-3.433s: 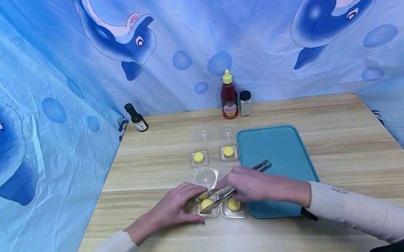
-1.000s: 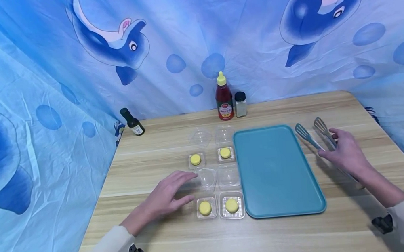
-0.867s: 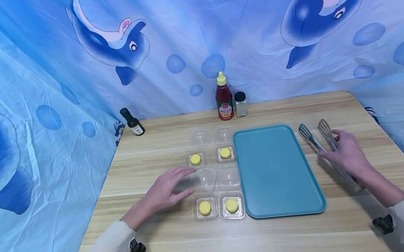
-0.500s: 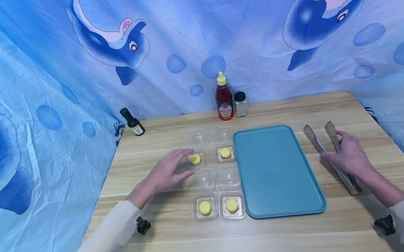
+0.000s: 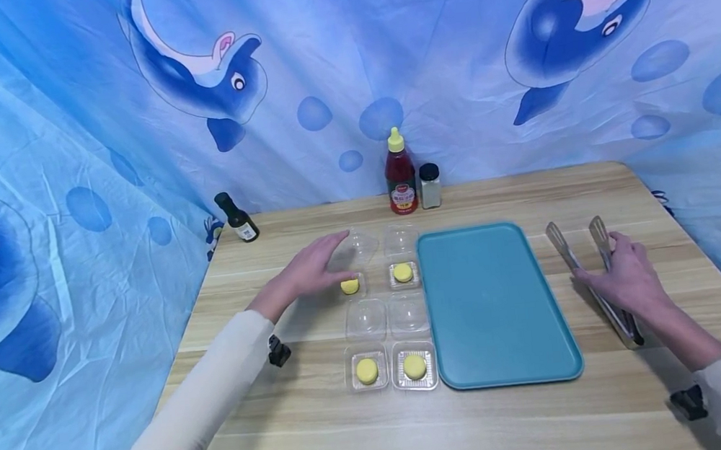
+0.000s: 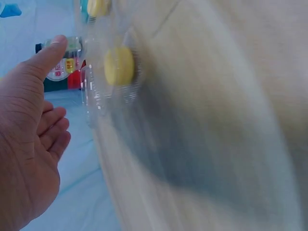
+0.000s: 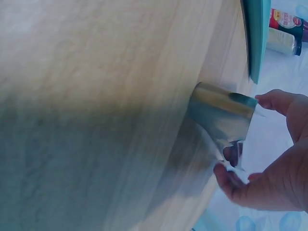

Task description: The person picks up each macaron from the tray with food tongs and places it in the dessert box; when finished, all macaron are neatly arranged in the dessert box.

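Observation:
My left hand (image 5: pixel 307 268) hovers at the far-left clear plastic box, fingers extended toward its raised lid (image 5: pixel 363 245). Its thumb overlaps the small round yellow cake (image 5: pixel 350 287) in that box. In the left wrist view the cake (image 6: pixel 119 66) sits beyond the thumb, with no object in the hand. To the right of the tray, my right hand (image 5: pixel 631 275) has thumb and fingers on the two arms of metal tongs (image 5: pixel 560 240), whose slotted ends are spread apart and point away. The right wrist view shows the tongs' bent end (image 7: pixel 222 113) close over the table.
Three more lidded boxes hold yellow cakes: far right (image 5: pixel 403 273), near left (image 5: pixel 367 371) and near right (image 5: pixel 415 366). A teal tray (image 5: pixel 499 306) lies beside them. A red sauce bottle (image 5: pixel 401 177), a shaker jar (image 5: pixel 431 188) and a dark bottle (image 5: pixel 239 220) stand at the back.
The tongs moved from the near-left box to the tray's right side, and their ends have spread wider. My left hand moved away from me, from the near-left box to the far-left one.

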Motion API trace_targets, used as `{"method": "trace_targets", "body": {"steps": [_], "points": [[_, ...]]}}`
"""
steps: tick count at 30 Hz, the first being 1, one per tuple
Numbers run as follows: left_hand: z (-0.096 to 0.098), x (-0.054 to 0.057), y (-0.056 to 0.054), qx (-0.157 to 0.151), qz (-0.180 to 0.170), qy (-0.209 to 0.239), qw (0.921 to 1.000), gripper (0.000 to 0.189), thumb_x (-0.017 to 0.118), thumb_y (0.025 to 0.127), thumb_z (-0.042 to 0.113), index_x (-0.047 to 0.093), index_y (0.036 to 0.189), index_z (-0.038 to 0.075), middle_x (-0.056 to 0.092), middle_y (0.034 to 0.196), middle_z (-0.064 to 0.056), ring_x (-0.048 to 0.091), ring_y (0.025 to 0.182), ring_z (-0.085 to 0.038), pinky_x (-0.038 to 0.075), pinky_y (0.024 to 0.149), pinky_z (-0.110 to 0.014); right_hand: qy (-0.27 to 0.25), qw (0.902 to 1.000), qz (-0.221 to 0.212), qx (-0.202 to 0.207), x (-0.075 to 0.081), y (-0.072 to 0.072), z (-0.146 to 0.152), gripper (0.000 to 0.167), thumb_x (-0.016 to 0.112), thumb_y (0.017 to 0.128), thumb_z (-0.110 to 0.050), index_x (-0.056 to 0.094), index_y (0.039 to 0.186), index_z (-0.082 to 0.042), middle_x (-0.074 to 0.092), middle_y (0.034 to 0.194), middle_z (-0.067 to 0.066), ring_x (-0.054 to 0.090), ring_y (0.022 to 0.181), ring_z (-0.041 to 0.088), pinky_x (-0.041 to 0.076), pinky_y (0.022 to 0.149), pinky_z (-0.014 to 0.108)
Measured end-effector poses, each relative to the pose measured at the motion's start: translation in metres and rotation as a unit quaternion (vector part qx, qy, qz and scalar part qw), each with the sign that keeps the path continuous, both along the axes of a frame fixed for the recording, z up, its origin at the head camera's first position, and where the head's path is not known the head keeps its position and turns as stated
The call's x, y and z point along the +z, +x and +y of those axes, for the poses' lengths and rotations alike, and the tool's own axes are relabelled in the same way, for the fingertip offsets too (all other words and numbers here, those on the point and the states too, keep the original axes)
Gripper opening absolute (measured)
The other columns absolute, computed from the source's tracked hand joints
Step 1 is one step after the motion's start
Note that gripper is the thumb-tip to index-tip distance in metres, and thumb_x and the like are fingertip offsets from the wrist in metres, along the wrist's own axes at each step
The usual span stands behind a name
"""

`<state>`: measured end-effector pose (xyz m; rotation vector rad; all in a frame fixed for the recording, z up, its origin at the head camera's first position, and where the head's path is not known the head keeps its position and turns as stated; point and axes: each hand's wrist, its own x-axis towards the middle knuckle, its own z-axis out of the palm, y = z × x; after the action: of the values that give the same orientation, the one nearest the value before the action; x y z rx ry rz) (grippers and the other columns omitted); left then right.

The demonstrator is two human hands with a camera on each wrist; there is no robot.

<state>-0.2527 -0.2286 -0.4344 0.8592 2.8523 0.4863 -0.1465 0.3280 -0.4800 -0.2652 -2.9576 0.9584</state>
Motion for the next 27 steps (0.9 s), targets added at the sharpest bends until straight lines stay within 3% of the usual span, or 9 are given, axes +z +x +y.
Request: {"method": "trace_targets", "body": {"steps": [2,6,11,14,18,22,27], "points": [[0.004,0.001,-0.008,-0.001,-0.01,-0.005,0.9999,0.097,0.078,0.096,0.047,0.028,0.167,0.004,0.034,0.169,-0.019,0.033,0.155,-0.039,0.026,0.129,-0.054,0.004,0.9997,0.022,-0.002,0.001,-0.001,-0.003,0.109,0.08,0.092,-0.029,0.009,0.156,0.023,0.026,0.137,0.059,0.039,0.115,0.069,0.044,0.091,0.079],[0.013,0.005,-0.022,-0.002,-0.029,-0.011,0.9995,0.102,0.079,0.095,0.047,0.023,0.169,0.005,0.031,0.171,-0.02,0.031,0.156,-0.039,0.024,0.13,-0.051,0.011,0.9935,0.113,0.01,0.007,-0.009,-0.02,0.106,0.084,0.088,-0.024,0.017,0.157,0.02,0.029,0.142,0.055,0.034,0.125,0.069,0.037,0.1,0.08],[0.025,0.006,-0.038,-0.007,-0.047,-0.012,0.9988,0.104,0.081,0.094,0.044,0.02,0.17,0.008,0.027,0.172,-0.018,0.028,0.158,-0.037,0.022,0.13,-0.051,0.006,0.9788,0.181,0.096,0.024,-0.03,-0.053,0.098,0.087,0.086,-0.011,0.026,0.158,0.015,0.034,0.151,0.047,0.035,0.136,0.065,0.032,0.111,0.079],[0.033,0.005,-0.046,-0.016,-0.057,-0.012,0.9982,0.102,0.082,0.094,0.04,0.021,0.169,0.007,0.026,0.173,-0.015,0.027,0.158,-0.035,0.021,0.131,-0.049,0.008,0.971,0.168,0.17,0.03,-0.047,-0.077,0.089,0.085,0.09,-0.009,0.032,0.158,0.012,0.039,0.153,0.042,0.037,0.14,0.061,0.034,0.113,0.076],[0.044,0.005,-0.053,-0.026,-0.065,-0.017,0.9974,0.099,0.083,0.094,0.034,0.025,0.168,0.004,0.027,0.173,-0.015,0.027,0.158,-0.034,0.02,0.131,-0.047,0.011,0.9627,0.113,0.246,0.03,-0.073,-0.111,0.08,0.078,0.097,-0.012,0.034,0.161,0.008,0.04,0.159,0.035,0.039,0.145,0.054,0.037,0.116,0.07],[0.054,0.005,-0.057,-0.028,-0.072,-0.03,0.9966,0.097,0.084,0.094,0.032,0.027,0.168,0.006,0.03,0.172,-0.016,0.029,0.158,-0.033,0.022,0.131,-0.047,0.005,0.9521,0.07,0.298,0.028,-0.096,-0.143,0.08,0.078,0.099,-0.014,0.033,0.162,0.005,0.039,0.163,0.029,0.039,0.148,0.049,0.037,0.12,0.064],[0.066,0.003,-0.061,-0.033,-0.063,-0.047,0.9963,0.094,0.084,0.094,0.032,0.029,0.168,0.01,0.033,0.171,-0.014,0.032,0.156,-0.033,0.024,0.13,-0.048,-0.008,0.9423,0.039,0.333,0.027,-0.117,-0.176,0.083,0.081,0.097,-0.014,0.034,0.163,0.002,0.042,0.163,0.026,0.04,0.149,0.046,0.038,0.122,0.059]]}}
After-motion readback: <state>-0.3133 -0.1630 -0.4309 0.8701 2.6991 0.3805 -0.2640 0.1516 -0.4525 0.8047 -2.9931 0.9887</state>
